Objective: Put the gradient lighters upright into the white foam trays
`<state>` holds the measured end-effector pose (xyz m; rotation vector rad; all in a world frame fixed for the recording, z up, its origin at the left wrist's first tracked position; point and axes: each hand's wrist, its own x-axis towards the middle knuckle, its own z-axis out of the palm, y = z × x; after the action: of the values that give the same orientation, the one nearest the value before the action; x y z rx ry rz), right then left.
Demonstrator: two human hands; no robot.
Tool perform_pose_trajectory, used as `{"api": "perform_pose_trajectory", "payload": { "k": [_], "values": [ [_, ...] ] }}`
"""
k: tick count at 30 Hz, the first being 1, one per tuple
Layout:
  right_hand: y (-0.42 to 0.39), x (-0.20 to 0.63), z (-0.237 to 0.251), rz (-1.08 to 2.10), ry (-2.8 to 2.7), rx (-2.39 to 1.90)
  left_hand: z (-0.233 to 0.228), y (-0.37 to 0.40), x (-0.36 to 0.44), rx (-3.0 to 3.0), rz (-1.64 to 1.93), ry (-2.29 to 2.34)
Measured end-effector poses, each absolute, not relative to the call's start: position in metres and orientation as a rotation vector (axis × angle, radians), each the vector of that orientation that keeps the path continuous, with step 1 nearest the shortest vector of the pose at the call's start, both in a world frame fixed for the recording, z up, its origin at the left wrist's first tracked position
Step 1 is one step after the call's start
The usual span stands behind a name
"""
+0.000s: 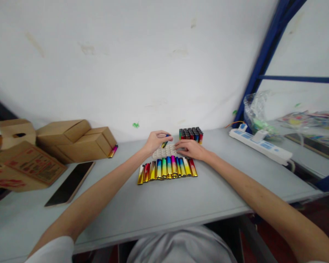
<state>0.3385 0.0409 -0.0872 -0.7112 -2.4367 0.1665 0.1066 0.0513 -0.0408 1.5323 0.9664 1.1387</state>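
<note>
White wall behind; grey desk [164,204] below, carrying all. Landmark: pale tray [164,151] at desk's middle, near the wall.

Just in front of tray: row of lighters [167,168], rainbow and gold, lying side by side, touching. Behind tray, to its right: block of lighters [191,134] standing upright, dark caps up.

Left hand [155,141] over tray's left rear corner, fingers pinched on one lighter [166,140], held tilted above tray. Right hand [191,149] at tray's right edge, palm down, fingers loosely curled, resting on tray and row's right end; grasp of anything underneath not visible.

Far left of tray: cardboard boxes [74,140], a stray lighter [113,151] leaning at their right end, a dark panel [70,183] flat in front. Far right of tray: power strip [261,145], plastic bag [256,113] behind it, blue frame [263,58] rising.
</note>
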Motion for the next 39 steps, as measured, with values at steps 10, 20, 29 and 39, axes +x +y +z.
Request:
{"api": "perform_pose_trajectory", "payload": {
  "k": [10, 20, 29, 39],
  "values": [
    [0.035, 0.337, -0.081, 0.218, -2.475, -0.727, -0.064, 0.086, 0.113, 1.614, 1.173, 0.882],
    [0.036, 0.337, -0.083, 0.206, -2.473, -0.730, -0.064, 0.090, 0.121, 1.702, 1.176, 0.836],
    [0.038, 0.337, -0.086, 0.217, -2.464, -0.729, -0.067, 0.085, 0.116, 1.751, 1.101, 0.846],
    [0.038, 0.337, -0.086, 0.193, -2.473, -0.737, -0.030, 0.069, 0.085, 1.861, 1.073, 1.007]
  ]
}}
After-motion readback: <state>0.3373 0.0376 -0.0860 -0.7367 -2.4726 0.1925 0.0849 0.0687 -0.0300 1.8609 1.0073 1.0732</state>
